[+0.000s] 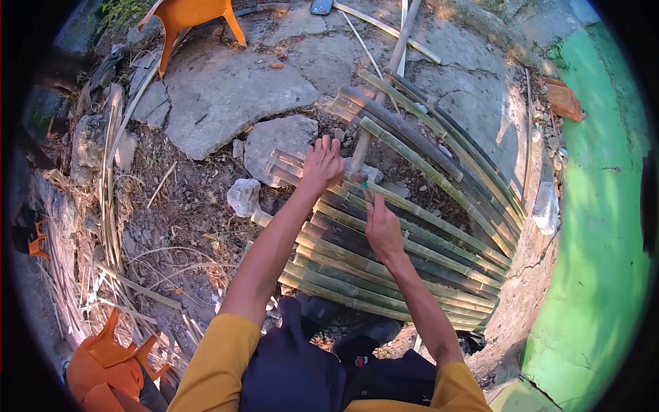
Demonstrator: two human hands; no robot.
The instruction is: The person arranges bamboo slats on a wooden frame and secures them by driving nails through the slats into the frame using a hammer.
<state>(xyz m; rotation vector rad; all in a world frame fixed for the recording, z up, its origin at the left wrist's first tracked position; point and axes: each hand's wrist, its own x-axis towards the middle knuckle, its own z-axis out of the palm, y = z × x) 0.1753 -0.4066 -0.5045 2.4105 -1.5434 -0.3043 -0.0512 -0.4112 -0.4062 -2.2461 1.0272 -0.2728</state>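
My right hand [384, 230] is closed around the handle of a hammer [360, 178], whose head lies close to a bamboo crosspiece. Just left of it, my left hand [324, 163] has its fingers curled down over the bamboo ends; what they pinch, if anything, is hidden. Under both hands lies a row of bamboo poles [412, 244], green and brown, fanned side by side. A thicker bamboo crosspiece [362, 147] passes beneath the upper poles and runs up toward the back.
Broken concrete slabs [233, 103] and a white stone [244, 197] lie beyond the poles. An orange chair [195, 17] stands at the back left. Split bamboo strips [110, 172] lie at left. A person in orange [103, 371] is lower left. Green-painted ground [590, 226] borders the right.
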